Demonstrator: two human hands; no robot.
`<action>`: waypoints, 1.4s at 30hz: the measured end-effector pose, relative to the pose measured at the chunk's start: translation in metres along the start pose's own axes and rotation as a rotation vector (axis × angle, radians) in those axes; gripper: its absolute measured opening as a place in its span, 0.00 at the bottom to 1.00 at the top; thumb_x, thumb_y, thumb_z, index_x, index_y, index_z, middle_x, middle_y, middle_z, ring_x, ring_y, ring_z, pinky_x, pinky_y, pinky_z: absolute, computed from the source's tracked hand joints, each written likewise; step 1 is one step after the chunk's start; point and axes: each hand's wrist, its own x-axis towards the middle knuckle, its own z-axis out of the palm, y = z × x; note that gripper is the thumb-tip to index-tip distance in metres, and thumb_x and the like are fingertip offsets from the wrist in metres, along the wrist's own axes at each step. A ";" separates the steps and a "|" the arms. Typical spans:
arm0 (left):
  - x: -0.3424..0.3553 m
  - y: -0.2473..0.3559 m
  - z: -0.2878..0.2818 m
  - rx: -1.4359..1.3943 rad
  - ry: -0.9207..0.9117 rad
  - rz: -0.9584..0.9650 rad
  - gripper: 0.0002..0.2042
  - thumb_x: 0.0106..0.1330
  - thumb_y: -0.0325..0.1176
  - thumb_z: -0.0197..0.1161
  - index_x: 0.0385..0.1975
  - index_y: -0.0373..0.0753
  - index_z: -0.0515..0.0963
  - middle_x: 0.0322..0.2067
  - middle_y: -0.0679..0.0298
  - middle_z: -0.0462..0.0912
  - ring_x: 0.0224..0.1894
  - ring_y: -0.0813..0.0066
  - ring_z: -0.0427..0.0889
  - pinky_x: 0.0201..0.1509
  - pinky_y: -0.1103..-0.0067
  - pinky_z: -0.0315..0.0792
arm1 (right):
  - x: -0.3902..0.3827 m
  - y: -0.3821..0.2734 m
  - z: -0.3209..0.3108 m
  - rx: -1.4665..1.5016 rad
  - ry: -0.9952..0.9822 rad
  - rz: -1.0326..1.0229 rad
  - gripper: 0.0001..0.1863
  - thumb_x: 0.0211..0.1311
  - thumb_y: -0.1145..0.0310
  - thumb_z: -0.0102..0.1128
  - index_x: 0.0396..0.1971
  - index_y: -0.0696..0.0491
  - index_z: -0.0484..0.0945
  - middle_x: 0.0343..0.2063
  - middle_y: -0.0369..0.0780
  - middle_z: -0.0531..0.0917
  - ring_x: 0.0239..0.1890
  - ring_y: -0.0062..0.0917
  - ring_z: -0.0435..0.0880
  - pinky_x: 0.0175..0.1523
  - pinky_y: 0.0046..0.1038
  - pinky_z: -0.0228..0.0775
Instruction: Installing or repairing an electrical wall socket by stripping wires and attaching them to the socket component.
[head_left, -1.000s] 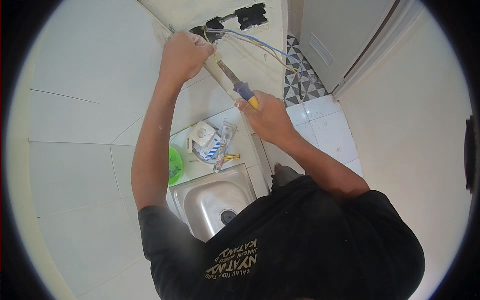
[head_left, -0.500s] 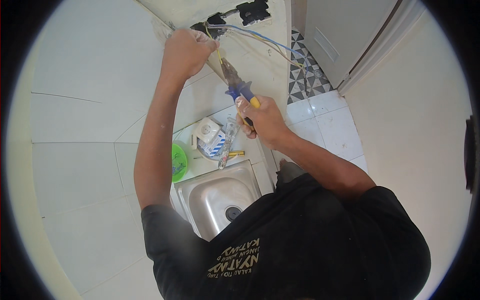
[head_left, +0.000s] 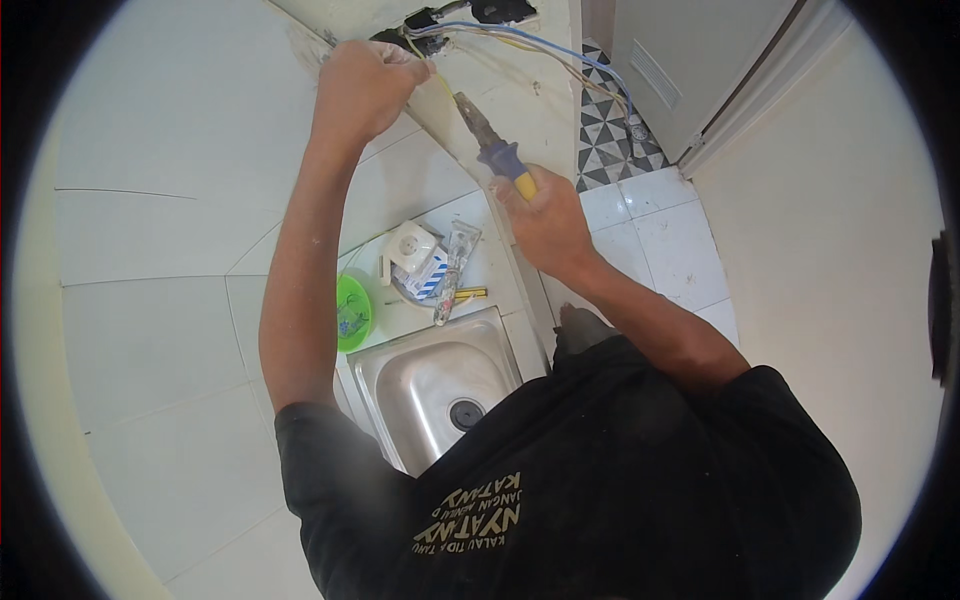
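Note:
My left hand [head_left: 362,95] is raised close to the wall, with thumb and fingers pinched on a thin yellow-green wire [head_left: 443,82]. This wire comes out of a black wall box [head_left: 424,46] beyond the hand. My right hand [head_left: 550,222] is wrapped around the blue-and-yellow handles of a pair of pliers [head_left: 480,128]. Their dark metal jaws point up and left, and the tip meets the wire's end. Whether the jaws grip it is too small to tell. Blue and brownish wires [head_left: 560,58] arc out of the same box to the right.
A second black box [head_left: 503,10] sits in the wall. Below, a steel sink [head_left: 375,395] is set in the counter, beside a green bowl [head_left: 365,318], a white socket [head_left: 411,245], a packaged tool [head_left: 456,265] and a yellow-handled item [head_left: 471,293]. A door [head_left: 690,60] stands at the right.
The pliers have turned in my right hand, so their handles now appear edge-on and together. Both hands and the wall boxes sit slightly higher in view; my left hand keeps its pinch.

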 end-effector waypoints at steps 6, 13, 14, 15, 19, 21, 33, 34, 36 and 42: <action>-0.003 -0.003 -0.001 0.006 -0.004 0.014 0.16 0.54 0.44 0.66 0.26 0.33 0.83 0.18 0.51 0.79 0.24 0.56 0.79 0.35 0.69 0.72 | -0.004 -0.017 -0.008 0.556 -0.217 0.474 0.21 0.66 0.55 0.58 0.23 0.58 0.73 0.12 0.39 0.73 0.14 0.26 0.70 0.24 0.32 0.62; -0.001 0.000 0.010 -0.008 0.101 -0.016 0.19 0.55 0.44 0.66 0.14 0.33 0.76 0.12 0.54 0.74 0.18 0.58 0.73 0.29 0.68 0.70 | -0.003 -0.010 -0.004 0.490 -0.213 0.404 0.17 0.66 0.54 0.59 0.29 0.54 0.72 0.17 0.33 0.73 0.15 0.16 0.67 0.18 0.22 0.58; -0.001 0.000 0.011 -0.010 0.095 -0.024 0.19 0.55 0.44 0.66 0.14 0.33 0.76 0.12 0.54 0.74 0.18 0.58 0.73 0.29 0.68 0.70 | -0.003 -0.013 -0.007 0.488 -0.216 0.413 0.17 0.66 0.54 0.59 0.29 0.54 0.72 0.17 0.33 0.73 0.15 0.16 0.67 0.18 0.22 0.58; 0.000 0.000 0.011 -0.021 0.107 -0.021 0.19 0.55 0.44 0.66 0.12 0.33 0.74 0.11 0.54 0.73 0.17 0.58 0.72 0.28 0.68 0.69 | -0.003 -0.016 -0.013 0.697 -0.289 0.526 0.18 0.66 0.54 0.58 0.32 0.55 0.72 0.18 0.33 0.73 0.15 0.16 0.67 0.19 0.22 0.60; -0.001 0.000 0.014 -0.034 0.135 -0.034 0.20 0.54 0.43 0.65 0.11 0.33 0.72 0.10 0.54 0.71 0.16 0.58 0.71 0.27 0.67 0.68 | -0.006 -0.012 -0.015 0.078 -0.169 0.230 0.14 0.67 0.59 0.57 0.30 0.55 0.74 0.21 0.36 0.76 0.16 0.16 0.68 0.19 0.23 0.58; -0.006 -0.006 0.016 -0.019 0.145 -0.036 0.20 0.54 0.43 0.65 0.11 0.33 0.72 0.10 0.54 0.72 0.16 0.58 0.71 0.27 0.67 0.68 | -0.026 -0.011 -0.018 0.243 -0.305 0.460 0.14 0.67 0.58 0.58 0.32 0.56 0.74 0.23 0.37 0.77 0.17 0.17 0.69 0.22 0.24 0.61; 0.001 -0.007 0.017 -0.104 0.131 -0.026 0.18 0.56 0.41 0.68 0.13 0.36 0.73 0.12 0.73 0.64 0.18 0.83 0.59 0.22 0.76 0.55 | -0.034 0.013 -0.026 0.247 -0.397 0.217 0.15 0.55 0.62 0.62 0.31 0.62 0.80 0.21 0.42 0.81 0.28 0.27 0.80 0.39 0.29 0.72; 0.001 -0.007 0.016 -0.116 0.124 -0.064 0.18 0.56 0.41 0.68 0.12 0.37 0.73 0.12 0.73 0.64 0.18 0.83 0.58 0.22 0.76 0.54 | -0.034 0.005 -0.021 0.301 -0.380 0.209 0.15 0.54 0.65 0.60 0.36 0.61 0.81 0.24 0.46 0.83 0.29 0.29 0.81 0.40 0.30 0.71; 0.004 -0.008 0.016 -0.108 0.131 -0.063 0.18 0.56 0.40 0.68 0.12 0.37 0.72 0.12 0.73 0.63 0.18 0.83 0.58 0.22 0.76 0.53 | -0.028 0.000 -0.009 0.308 -0.380 0.196 0.15 0.54 0.65 0.60 0.36 0.62 0.81 0.24 0.47 0.83 0.29 0.29 0.81 0.40 0.31 0.71; 0.008 0.003 0.011 -0.048 0.100 -0.100 0.20 0.53 0.45 0.68 0.12 0.33 0.72 0.11 0.60 0.70 0.17 0.69 0.65 0.27 0.70 0.65 | -0.012 -0.025 0.007 0.388 -0.370 0.267 0.16 0.58 0.67 0.59 0.41 0.64 0.79 0.28 0.41 0.82 0.31 0.20 0.81 0.37 0.23 0.76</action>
